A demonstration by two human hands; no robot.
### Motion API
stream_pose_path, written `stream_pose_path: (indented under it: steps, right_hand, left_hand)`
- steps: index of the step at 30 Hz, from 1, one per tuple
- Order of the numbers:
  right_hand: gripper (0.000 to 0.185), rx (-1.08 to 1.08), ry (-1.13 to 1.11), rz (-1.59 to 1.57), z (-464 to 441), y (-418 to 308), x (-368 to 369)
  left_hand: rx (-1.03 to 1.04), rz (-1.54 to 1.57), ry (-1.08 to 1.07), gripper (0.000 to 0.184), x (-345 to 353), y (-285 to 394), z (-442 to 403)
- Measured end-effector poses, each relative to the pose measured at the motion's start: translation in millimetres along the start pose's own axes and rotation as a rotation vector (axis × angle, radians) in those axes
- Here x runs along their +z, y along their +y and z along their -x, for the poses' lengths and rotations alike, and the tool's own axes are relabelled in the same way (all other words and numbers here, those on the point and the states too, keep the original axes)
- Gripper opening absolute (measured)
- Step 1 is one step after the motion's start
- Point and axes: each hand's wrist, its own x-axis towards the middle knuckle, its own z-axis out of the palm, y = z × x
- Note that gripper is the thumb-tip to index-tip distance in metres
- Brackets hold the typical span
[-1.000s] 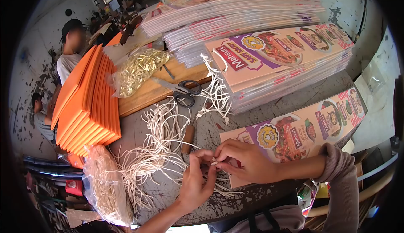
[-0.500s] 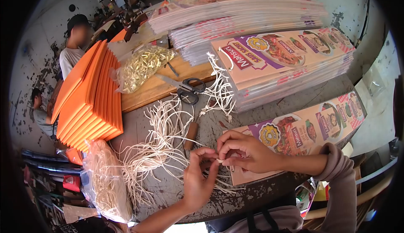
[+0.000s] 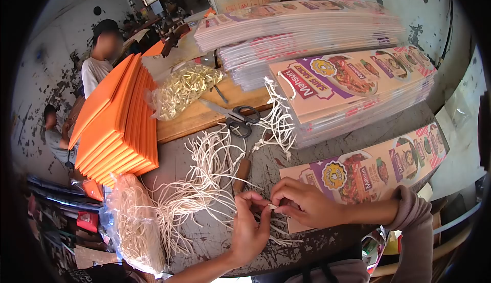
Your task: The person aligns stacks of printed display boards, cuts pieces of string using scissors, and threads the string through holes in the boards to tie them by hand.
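Note:
My left hand [image 3: 250, 232] and my right hand [image 3: 305, 205] meet fingertip to fingertip near the table's front edge. Both pinch a short bit of white cord [image 3: 272, 207], which looks looped or knotted; the fingers partly hide it. Under my right hand lies a printed "Mahsuri" sheet or panel [image 3: 358, 178], flat on the table. Left of my hands spreads a tangle of loose white cords [image 3: 202, 186]. A tool with a wooden handle [image 3: 241, 174] rests at the edge of those cords.
Black-handled scissors [image 3: 240, 117] lie behind the cords. Beyond are a clear bag of gold-coloured pieces [image 3: 186, 86] and stacked printed panels [image 3: 342, 86]. To the left stand orange folded pieces [image 3: 115, 134] and a bag of cord [image 3: 134, 216]. Two people [image 3: 97, 71] are behind.
The view has shifted, so the whole table appears lower and further right. My hands stay together on the cord, with the fingers slightly rearranged around it.

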Motion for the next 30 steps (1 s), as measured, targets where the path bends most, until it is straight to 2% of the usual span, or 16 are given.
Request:
stream_pose_path:
  steps: [4, 6, 9, 11, 17, 20, 25, 28, 30]
  right_hand:
    - [0.014, -0.068, 0.031, -0.087, -2, 4, -4]
    - [0.014, -0.171, 0.01, -0.108, -4, 11, -6]
    - [0.013, -0.122, 0.01, -0.106, -2, 13, -6]
    - [0.012, -0.13, 0.039, -0.109, -1, 15, -3]
    - [0.01, -0.121, 0.121, -0.135, 0, 16, 0]
    - [0.008, -0.124, 0.159, -0.157, -1, 15, 0]
    - [0.008, -0.115, 0.143, -0.138, 0, 5, 1]
    - [0.016, -0.136, 0.1, -0.105, 1, 2, 5]
    - [0.022, -0.245, 0.126, 0.107, 1, 2, 10]
  left_hand:
    - [-0.016, 0.083, 0.01, 0.026, 2, -2, 1]
    - [-0.017, 0.11, 0.023, 0.022, -1, 3, -4]
    - [-0.133, 0.057, -0.03, 0.014, -9, 6, -9]
    - [-0.15, 0.221, -0.02, 0.01, -10, -1, -11]
    - [-0.282, 0.268, -0.045, 0.017, -10, 18, -10]
    - [-0.231, 0.373, -0.014, 0.02, -5, 15, -8]
    - [-0.301, 0.405, 0.033, 0.016, -6, 15, -6]
    - [-0.298, 0.425, 0.064, 0.012, -3, 15, -3]
    - [-0.27, 0.449, 0.086, 0.011, -3, 14, -2]
